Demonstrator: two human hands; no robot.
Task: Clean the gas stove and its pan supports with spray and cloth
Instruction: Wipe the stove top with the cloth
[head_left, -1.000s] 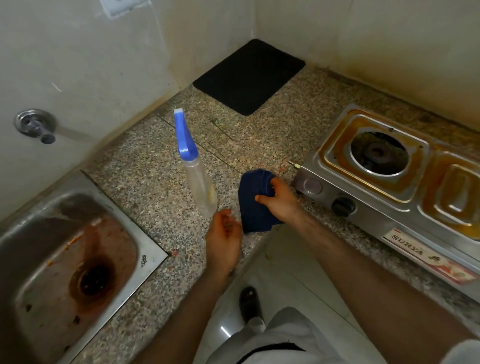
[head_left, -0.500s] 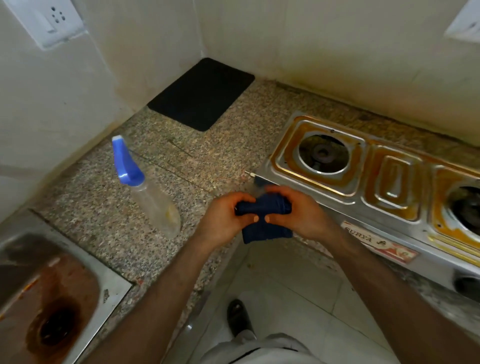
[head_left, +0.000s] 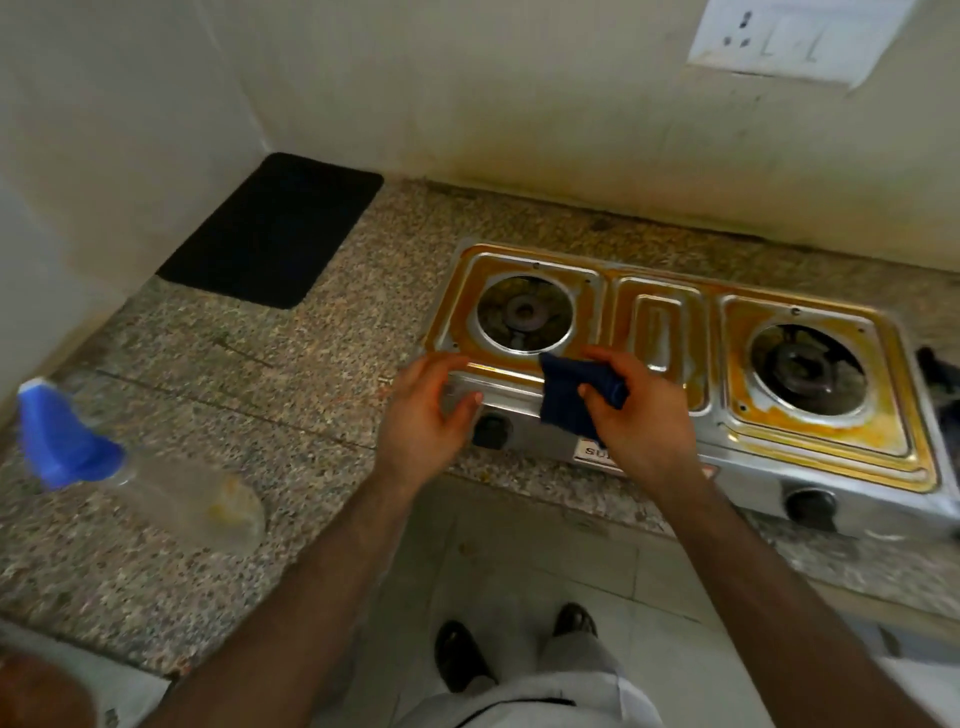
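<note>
— What has changed at the gas stove (head_left: 670, 358)?

— The left hand (head_left: 423, 410) has let go of the cloth (head_left: 574, 397); its fingers now hang loose and apart, holding nothing. Wiping looks ready to begin.

— And the cloth?

— Bunched in the right hand (head_left: 636, 415), fingers clamped on it over the stove's near edge — the spray bottle (head_left: 140, 478) lies far left on the table.

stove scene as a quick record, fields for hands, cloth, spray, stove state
right hand: grips the cloth over the stove's front edge
left hand: fingers loosely curled, holds nothing, by the stove's left front corner
spray: on the counter, left of both hands, untouched
stove: two burners, no pan supports on it, orange-brown stains round both wells
mat: black, in the counter's back corner
</note>
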